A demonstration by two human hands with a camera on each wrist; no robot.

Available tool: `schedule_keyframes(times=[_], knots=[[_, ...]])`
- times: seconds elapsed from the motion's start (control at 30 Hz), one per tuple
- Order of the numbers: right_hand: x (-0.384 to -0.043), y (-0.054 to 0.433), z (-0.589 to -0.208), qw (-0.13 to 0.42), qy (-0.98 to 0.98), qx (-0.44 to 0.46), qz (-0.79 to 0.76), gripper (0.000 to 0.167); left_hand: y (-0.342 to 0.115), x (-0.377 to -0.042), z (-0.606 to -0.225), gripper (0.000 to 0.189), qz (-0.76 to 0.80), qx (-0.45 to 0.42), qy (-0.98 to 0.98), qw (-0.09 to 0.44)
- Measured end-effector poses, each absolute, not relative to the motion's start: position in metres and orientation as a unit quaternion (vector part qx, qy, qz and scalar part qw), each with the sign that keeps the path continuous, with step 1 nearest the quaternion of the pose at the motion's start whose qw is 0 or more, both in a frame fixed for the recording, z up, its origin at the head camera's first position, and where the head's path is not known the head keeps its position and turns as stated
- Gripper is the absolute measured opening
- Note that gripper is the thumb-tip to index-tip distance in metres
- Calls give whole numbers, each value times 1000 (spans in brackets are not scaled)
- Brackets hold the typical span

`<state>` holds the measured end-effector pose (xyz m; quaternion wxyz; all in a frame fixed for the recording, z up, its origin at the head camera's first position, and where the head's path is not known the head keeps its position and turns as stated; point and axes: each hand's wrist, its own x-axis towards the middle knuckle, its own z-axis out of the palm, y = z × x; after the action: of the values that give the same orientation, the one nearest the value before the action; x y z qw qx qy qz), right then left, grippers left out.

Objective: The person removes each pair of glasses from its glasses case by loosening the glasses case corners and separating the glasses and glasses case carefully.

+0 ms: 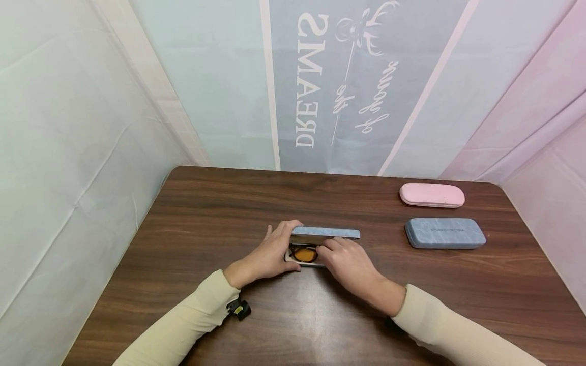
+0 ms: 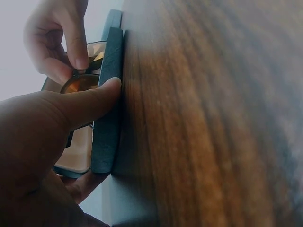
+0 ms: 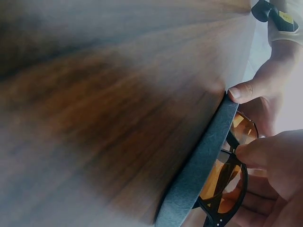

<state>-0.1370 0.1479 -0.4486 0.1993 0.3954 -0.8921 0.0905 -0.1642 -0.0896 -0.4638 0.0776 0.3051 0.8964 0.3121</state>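
Observation:
A blue glasses case [image 1: 326, 232] stands with its lid up near the middle of the table. My left hand [image 1: 267, 254] grips its left end, the thumb [image 2: 102, 97] on the front wall and the fingers around toward the lid. Inside the case are dark-framed glasses with amber lenses [image 1: 304, 254]. My right hand [image 1: 350, 262] reaches in from the right and pinches the glasses by the middle of the frame, between thumb and fingers. In the right wrist view a black rim and temple [image 3: 225, 216] show beside the case's front wall [image 3: 196, 177].
To the right on the wooden table [image 1: 220, 203] lies a closed blue glasses case [image 1: 445, 234]. Behind it is a closed pink glasses case [image 1: 432, 195]. A printed curtain [image 1: 229, 101] hangs along the table's back edge, and pale cloth [image 1: 55, 178] hangs on the left.

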Motion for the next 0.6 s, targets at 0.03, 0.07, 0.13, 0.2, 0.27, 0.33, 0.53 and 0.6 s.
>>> schedule_keyframes(times=[0.03, 0.07, 0.13, 0.2, 0.27, 0.33, 0.53, 0.6], knots=[[-137, 148, -448, 200, -891, 396, 94, 17, -90, -164, -464, 96, 313, 305, 896, 77], [-136, 148, -448, 200, -891, 397, 96, 17, -90, -164, -463, 96, 313, 305, 896, 78], [-135, 148, -447, 199, -889, 400, 98, 17, -90, -164, -463, 97, 312, 303, 897, 80], [-135, 147, -446, 197, -889, 401, 99, 17, -90, -164, -463, 96, 312, 303, 897, 80], [-134, 148, -445, 196, -890, 401, 96, 18, -89, -163, -463, 96, 312, 303, 897, 80], [-134, 148, -445, 194, -890, 401, 97, 18, -89, -164, -464, 97, 313, 304, 896, 79], [-134, 149, -445, 192, -889, 404, 102, 19, -90, -165, -465, 97, 310, 304, 897, 82], [-134, 149, -444, 191, -889, 403, 103, 20, -90, -166, -466, 97, 310, 304, 897, 81]])
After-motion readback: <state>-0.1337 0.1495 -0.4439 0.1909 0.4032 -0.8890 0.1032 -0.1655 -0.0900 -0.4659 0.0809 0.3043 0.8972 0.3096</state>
